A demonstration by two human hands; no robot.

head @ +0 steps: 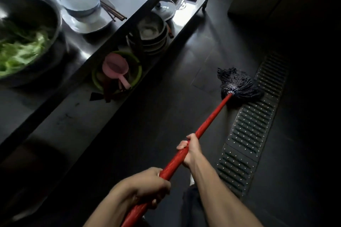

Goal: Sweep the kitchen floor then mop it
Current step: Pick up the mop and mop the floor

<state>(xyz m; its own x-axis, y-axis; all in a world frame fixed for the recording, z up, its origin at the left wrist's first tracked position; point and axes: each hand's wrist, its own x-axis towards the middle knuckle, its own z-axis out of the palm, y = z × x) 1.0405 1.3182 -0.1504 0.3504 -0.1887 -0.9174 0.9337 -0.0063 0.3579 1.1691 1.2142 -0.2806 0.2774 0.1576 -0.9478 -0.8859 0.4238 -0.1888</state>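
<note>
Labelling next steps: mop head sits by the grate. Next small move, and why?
Probably draw the mop head back along the floor toward the body: it lies far out, at the drain grate edge, and left hand and right hand both grip the red handle, ready to pull.

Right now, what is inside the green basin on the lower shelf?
A pink scoop sits in the green basin; dark items beside it are unclear, and the bottom is covered.
</note>
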